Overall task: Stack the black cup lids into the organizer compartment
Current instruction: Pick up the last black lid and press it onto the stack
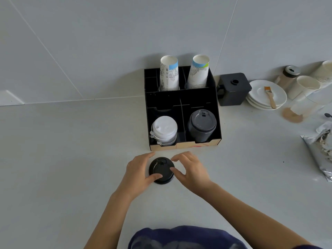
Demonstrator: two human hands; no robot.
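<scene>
Pale desk lay beneath; my left hand pinched the black lid by its rim. It looked light, stiff and slick. My right hand hovered open beside it.

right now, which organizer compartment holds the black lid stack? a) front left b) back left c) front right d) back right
c: the black lid stack stands in the front right compartment of the organizer, beside the white lids in the front left; the loose lid lies outside, in front of it.
</scene>
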